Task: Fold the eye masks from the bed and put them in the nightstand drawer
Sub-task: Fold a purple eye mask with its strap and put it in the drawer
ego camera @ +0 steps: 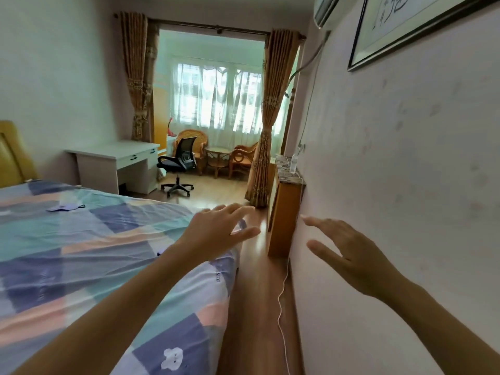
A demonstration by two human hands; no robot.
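On the far left of the bed (116, 239), an eye mask (65, 207) is left unfolded (both hands, left hand (216, 228) and right hand (349, 253), are spread and grasp nothing).

One eye mask (65, 206), one bed (81, 253), three chairs (180, 161), two hands (216, 228).

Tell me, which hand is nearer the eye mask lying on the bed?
Left. The left hand hovers over the bed's near corner, well short of the eye mask; the right hand is farther, by the wall.
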